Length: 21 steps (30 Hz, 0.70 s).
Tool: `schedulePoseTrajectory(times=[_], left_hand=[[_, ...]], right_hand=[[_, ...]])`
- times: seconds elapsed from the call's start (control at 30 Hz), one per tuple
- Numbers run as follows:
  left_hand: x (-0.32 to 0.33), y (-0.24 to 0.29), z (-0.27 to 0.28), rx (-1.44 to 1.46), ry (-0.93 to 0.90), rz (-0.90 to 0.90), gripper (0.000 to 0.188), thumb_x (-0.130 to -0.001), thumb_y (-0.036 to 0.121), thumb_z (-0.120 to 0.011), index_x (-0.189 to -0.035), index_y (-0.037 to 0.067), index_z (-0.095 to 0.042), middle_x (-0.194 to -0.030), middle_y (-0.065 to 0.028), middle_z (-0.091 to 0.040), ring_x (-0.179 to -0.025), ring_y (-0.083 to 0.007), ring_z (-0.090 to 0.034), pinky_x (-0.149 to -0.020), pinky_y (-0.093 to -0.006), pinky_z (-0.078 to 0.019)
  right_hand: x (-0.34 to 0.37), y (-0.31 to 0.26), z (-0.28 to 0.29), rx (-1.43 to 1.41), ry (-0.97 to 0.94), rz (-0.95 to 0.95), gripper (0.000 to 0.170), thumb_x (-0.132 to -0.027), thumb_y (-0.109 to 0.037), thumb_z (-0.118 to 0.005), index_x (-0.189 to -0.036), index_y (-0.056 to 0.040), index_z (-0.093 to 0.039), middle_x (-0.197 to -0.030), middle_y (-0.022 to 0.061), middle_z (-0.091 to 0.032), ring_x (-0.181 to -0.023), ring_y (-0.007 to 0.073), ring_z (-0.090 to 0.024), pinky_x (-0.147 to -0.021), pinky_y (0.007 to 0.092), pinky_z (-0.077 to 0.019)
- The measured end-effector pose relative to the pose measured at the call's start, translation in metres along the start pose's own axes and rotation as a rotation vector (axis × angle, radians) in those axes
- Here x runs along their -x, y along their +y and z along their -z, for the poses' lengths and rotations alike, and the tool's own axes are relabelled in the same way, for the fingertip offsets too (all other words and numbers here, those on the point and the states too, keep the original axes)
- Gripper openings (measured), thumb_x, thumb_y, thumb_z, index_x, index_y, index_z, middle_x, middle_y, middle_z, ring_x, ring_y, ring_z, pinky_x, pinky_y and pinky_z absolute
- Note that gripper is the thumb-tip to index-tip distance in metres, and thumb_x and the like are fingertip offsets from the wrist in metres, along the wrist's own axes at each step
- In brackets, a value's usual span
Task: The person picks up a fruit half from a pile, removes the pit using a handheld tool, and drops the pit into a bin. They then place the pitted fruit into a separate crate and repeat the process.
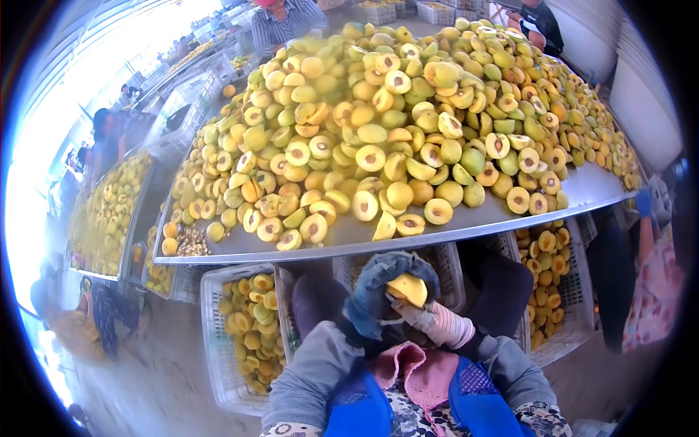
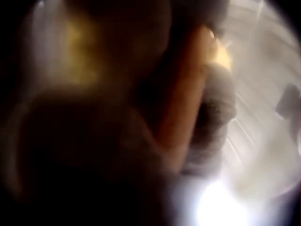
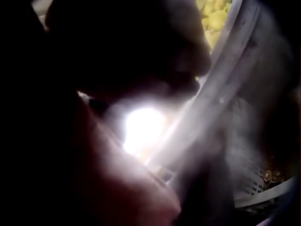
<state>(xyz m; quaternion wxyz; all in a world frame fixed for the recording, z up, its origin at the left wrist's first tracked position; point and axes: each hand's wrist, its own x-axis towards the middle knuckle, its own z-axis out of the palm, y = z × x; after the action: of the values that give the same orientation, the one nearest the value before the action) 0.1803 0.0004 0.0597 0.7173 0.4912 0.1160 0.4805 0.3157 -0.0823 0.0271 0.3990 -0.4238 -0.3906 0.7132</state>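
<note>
Fingers (image 1: 399,264) of the left hand (image 1: 370,293), in a blue-grey glove, are curled round a yellow apricot piece (image 1: 410,290), held in front of the seated person's body, just beyond the near edge of the worktop (image 1: 429,239). The right hand (image 1: 441,323), its fingers wrapped in pale material, meets the lower side of the same piece; whether these fingers pinch it or a tool cannot be told, both wrist views being dark and blurred. The metal worktop bears a broad heap of apricots (image 1: 371,133), many halved, some cut faces showing brown pits or hollows. At its near left corner lies a small pile of pale brown fragments (image 1: 192,242). Below the edge, a white plastic crate (image 1: 211,302) at left and a second crate (image 1: 580,298) at right contain apricot halves; a third crate (image 1: 454,273) stands between the person's legs, partly hidden by the hands. The person wears a blue vest (image 1: 358,404) over grey sleeves (image 1: 309,375), with pink cloth (image 1: 408,368) at the chest. Across the heap, a person in a striped shirt (image 1: 295,22) is partly visible.
</note>
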Motion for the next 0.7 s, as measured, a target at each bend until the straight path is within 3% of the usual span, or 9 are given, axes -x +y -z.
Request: schedulePoseTrajectory(times=[0.1,0.13,0.2,0.27,0.33,0.37,0.4,0.5,0.7], left_hand=[[0.006,0.007,0.015,-0.147,0.196,0.09,0.031,-0.093,0.022,-0.058,-0.105,-0.006,-0.067,-0.098,-0.0131,-0.071,-0.085,-0.0215,-0.068,-0.077,-0.035,-0.0552],[0.013,0.012,0.032,-0.352,0.337,0.044,0.03,-0.091,0.02,-0.062,-0.107,-0.005,-0.067,-0.098,-0.0121,-0.07,-0.086,-0.0214,-0.068,-0.077,-0.0346,-0.055],[0.033,0.023,0.084,-0.672,0.627,-0.015,0.029,-0.087,0.016,-0.068,-0.109,-0.002,-0.067,-0.099,-0.0102,-0.07,-0.086,-0.0211,-0.068,-0.076,-0.034,-0.0545],[0.063,0.041,0.162,-0.52,0.828,0.161,0.036,-0.08,0.013,-0.076,-0.112,0.0,-0.066,-0.099,-0.0096,-0.07,-0.087,-0.0226,-0.067,-0.076,-0.0358,-0.054],[0.057,0.053,0.191,-1.48,0.781,-0.012,0.041,-0.08,0.025,-0.078,-0.111,0.002,-0.067,-0.102,-0.0143,-0.069,-0.089,-0.0251,-0.067,-0.081,-0.0362,-0.0535],[0.051,0.059,0.191,-1.955,0.699,-0.108,0.044,-0.08,0.031,-0.079,-0.111,0.002,-0.068,-0.103,-0.0166,-0.069,-0.09,-0.0263,-0.067,-0.083,-0.0364,-0.0533],[0.037,0.054,0.186,-1.65,0.79,0.19,0.048,-0.074,0.028,-0.082,-0.112,0.004,-0.064,-0.103,-0.014,-0.068,-0.1,-0.0316,-0.062,-0.09,-0.0442,-0.0465],[-0.028,0.03,0.183,-1.865,0.437,0.399,0.057,-0.072,0.046,-0.079,-0.109,0.005,-0.064,-0.103,-0.0158,-0.069,-0.103,-0.0311,-0.063,-0.091,-0.0441,-0.0473],[-0.077,-0.01,0.168,-1.969,0.273,0.528,0.06,-0.062,0.041,-0.083,-0.106,0.006,-0.064,-0.096,-0.0156,-0.068,-0.094,-0.0317,-0.065,-0.086,-0.0442,-0.0507]], right_hand=[[-0.002,-0.004,0.016,0.183,-0.103,-0.266,0.036,-0.101,-0.024,-0.051,-0.124,-0.0004,-0.064,-0.092,0.0035,-0.067,-0.081,0.0128,-0.062,-0.074,0.0312,-0.0505],[-0.005,0.015,0.031,0.411,-0.158,0.022,0.036,-0.099,-0.027,-0.052,-0.121,-0.0024,-0.066,-0.088,0.0031,-0.066,-0.074,0.0098,-0.058,-0.069,0.0297,-0.0488],[-0.009,0.026,0.048,0.437,0.0,-0.114,0.037,-0.096,-0.035,-0.056,-0.116,-0.004,-0.065,-0.079,0.0049,-0.064,-0.068,0.0187,-0.061,-0.065,0.0328,-0.049],[-0.013,0.054,0.07,0.741,0.114,-0.208,0.041,-0.094,-0.04,-0.058,-0.116,-0.0054,-0.063,-0.079,0.0101,-0.065,-0.07,0.0278,-0.064,-0.066,0.0376,-0.0499],[-0.025,0.072,0.09,1.359,0.181,-0.24,0.046,-0.092,-0.043,-0.057,-0.12,-0.0066,-0.061,-0.087,0.0189,-0.07,-0.08,0.037,-0.068,-0.074,0.044,-0.0516],[-0.028,0.07,0.089,1.327,0.205,-0.271,0.049,-0.092,-0.046,-0.055,-0.121,-0.0067,-0.061,-0.09,0.0206,-0.07,-0.085,0.0386,-0.067,-0.077,0.0453,-0.0512],[-0.028,0.066,0.088,1.296,0.23,-0.304,0.053,-0.093,-0.05,-0.052,-0.122,-0.0068,-0.06,-0.094,0.0223,-0.07,-0.09,0.0402,-0.066,-0.079,0.0465,-0.0509],[-0.032,0.052,0.078,1.27,0.249,-0.354,0.054,-0.094,-0.053,-0.049,-0.122,-0.0075,-0.06,-0.096,0.0228,-0.07,-0.093,0.0407,-0.066,-0.082,0.0469,-0.0508],[-0.032,0.054,0.074,1.219,0.207,-0.298,0.051,-0.094,-0.052,-0.049,-0.121,-0.0107,-0.06,-0.094,0.0225,-0.07,-0.092,0.0391,-0.067,-0.081,0.0468,-0.0511]])
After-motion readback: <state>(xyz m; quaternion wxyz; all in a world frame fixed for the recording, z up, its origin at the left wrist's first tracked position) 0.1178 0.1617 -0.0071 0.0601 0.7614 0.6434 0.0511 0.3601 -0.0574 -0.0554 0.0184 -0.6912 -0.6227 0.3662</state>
